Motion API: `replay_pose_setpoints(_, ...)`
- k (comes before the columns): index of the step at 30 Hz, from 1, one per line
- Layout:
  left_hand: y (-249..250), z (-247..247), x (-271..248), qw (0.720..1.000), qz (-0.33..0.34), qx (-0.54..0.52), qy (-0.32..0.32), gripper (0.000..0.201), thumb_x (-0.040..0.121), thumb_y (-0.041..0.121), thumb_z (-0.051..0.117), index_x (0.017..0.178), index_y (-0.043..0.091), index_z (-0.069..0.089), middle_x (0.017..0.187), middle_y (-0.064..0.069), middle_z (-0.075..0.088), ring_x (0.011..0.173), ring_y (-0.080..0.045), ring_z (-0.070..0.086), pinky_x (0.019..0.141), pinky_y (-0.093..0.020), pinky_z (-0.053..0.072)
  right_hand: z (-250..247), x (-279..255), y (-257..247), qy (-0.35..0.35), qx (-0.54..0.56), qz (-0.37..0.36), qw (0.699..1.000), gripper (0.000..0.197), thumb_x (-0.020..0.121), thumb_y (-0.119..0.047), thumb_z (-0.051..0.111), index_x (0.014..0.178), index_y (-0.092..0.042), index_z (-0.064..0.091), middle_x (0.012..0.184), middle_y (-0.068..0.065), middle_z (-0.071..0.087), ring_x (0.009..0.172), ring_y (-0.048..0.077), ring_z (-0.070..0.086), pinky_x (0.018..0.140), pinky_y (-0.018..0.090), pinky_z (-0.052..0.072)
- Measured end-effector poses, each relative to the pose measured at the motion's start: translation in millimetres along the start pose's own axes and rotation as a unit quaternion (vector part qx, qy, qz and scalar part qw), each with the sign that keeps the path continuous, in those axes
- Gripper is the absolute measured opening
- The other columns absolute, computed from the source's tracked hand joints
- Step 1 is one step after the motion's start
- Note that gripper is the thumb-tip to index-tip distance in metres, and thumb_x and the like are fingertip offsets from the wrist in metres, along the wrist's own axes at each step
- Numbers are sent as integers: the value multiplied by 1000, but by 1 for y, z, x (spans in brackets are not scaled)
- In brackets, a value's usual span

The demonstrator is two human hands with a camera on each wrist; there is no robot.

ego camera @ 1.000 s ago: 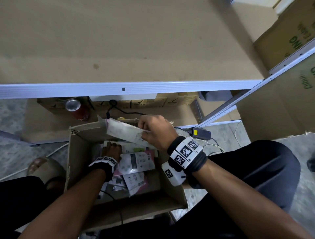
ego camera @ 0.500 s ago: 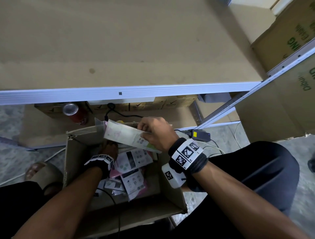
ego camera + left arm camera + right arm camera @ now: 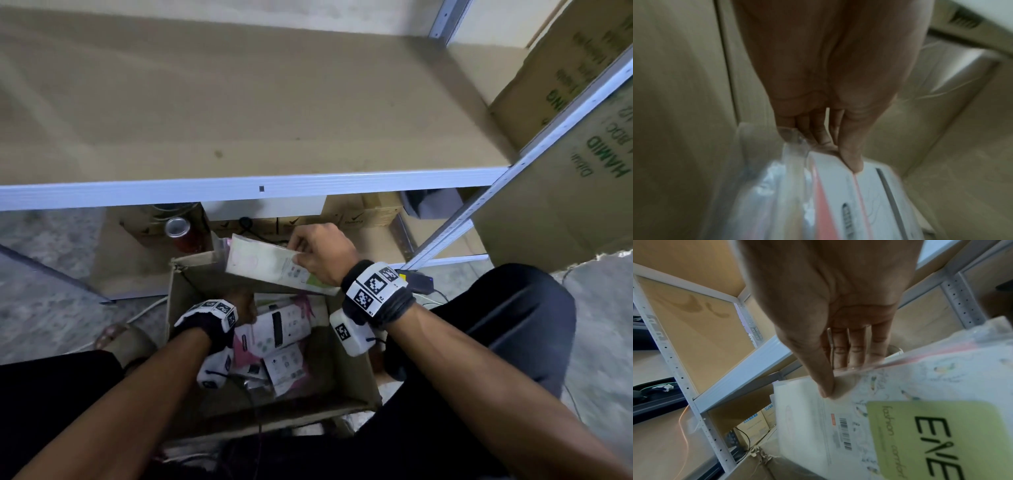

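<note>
An open cardboard box [image 3: 356, 383] stands on the floor between my knees, with several flat white and pink packets [image 3: 281, 329] lying in it. My right hand [image 3: 297, 253] pinches a flat white packet with a green label [image 3: 267, 270] and holds it tilted over the box's far edge. The right wrist view shows the thumb on top of this sleeved packet [image 3: 900, 394] and the fingers behind it. My left hand [image 3: 245, 305] reaches deep into the box, partly under that packet. There my left hand [image 3: 834, 151] pinches a white and pink packet [image 3: 869, 194] beside crinkled clear plastic [image 3: 777, 186].
A metal rack's beige shelf board [image 3: 239, 102] and pale rail [image 3: 239, 190] run just beyond the box. Below it sit a red can [image 3: 180, 229] and small cartons [image 3: 352, 219]. Large cartons [image 3: 565, 154] stand at the right, and a black adapter [image 3: 418, 282] lies by my knee.
My right hand has lifted the green-labelled packet higher and farther over the box's far edge. My left hand has slid forward in the box, under that packet.
</note>
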State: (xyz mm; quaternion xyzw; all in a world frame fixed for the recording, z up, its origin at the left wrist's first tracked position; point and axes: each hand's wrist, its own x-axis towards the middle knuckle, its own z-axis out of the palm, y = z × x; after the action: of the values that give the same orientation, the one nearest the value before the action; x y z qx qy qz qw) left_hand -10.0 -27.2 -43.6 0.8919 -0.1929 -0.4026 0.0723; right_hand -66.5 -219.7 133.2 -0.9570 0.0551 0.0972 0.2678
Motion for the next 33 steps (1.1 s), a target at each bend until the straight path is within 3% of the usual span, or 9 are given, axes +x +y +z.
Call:
replay_pose_setpoints(8,27,-46,-92,989,127,35,62,18,84,16,73,102,11,77,106,-6,75,92,-17,69,81,-19,52,-22,-13,-26,37,-52,-33,997,15,83,-14,71,96,-21,69,99,1,71,93,20,65,86,37,56)
replay_pose_setpoints(10,31,-60,-118,985,153,14,75,13,84,12,73,97,12,77,98,-5,76,76,-8,64,62,-4,47,-29,-20,-33,50,-55,-37,997,15,82,-13,72,95,-21,69,99,1,71,92,20,66,86,36,56)
replay_pose_setpoints(12,35,-75,-143,981,164,5,99,12,86,11,71,97,12,75,94,-5,76,73,-7,63,54,0,40,-39,-30,-40,73,-57,-43,995,14,80,-14,72,92,-22,69,97,-1,72,88,19,66,84,33,56)
replay_pose_setpoints(17,37,-117,-203,965,200,-21,168,12,88,13,69,97,18,74,93,1,75,89,-11,68,84,-23,50,-77,-53,-51,113,-29,-59,991,16,80,-13,74,94,-19,70,92,-2,70,79,14,61,75,21,47)
replay_pose_setpoints(21,22,-149,-233,954,229,-79,176,7,91,16,68,97,18,71,96,-2,73,89,-10,66,78,-8,46,-110,-60,-51,148,-10,-72,986,19,80,-11,76,98,-14,71,88,-2,67,75,13,59,63,12,39)
replay_pose_setpoints(23,10,-167,-242,947,236,-113,188,9,92,15,67,100,15,70,101,-5,72,95,-13,66,84,-12,46,-126,-58,-50,162,-9,-84,983,20,81,-13,77,100,-13,71,87,-3,64,76,13,57,55,9,36)
replay_pose_setpoints(28,-36,-215,-254,916,255,-242,194,16,92,14,65,108,12,67,110,-5,73,107,-15,66,94,-21,46,-157,-36,-50,157,70,-95,981,17,82,-16,77,97,-13,69,88,-3,63,76,11,57,59,4,40)
replay_pose_setpoints(30,-57,-230,-253,892,261,-317,191,21,91,20,63,111,12,67,115,-4,72,110,-17,66,95,-27,51,-164,-21,-53,146,159,-82,973,15,82,-13,76,94,-11,67,84,-1,61,76,12,57,62,13,45)
replay_pose_setpoints(33,-75,-246,-242,806,256,-485,223,18,93,17,60,110,14,69,114,-7,72,97,-18,71,79,-25,57,-164,6,-61,110,366,-47,923,15,83,-5,75,87,-10,61,81,5,60,73,19,60,60,26,51)
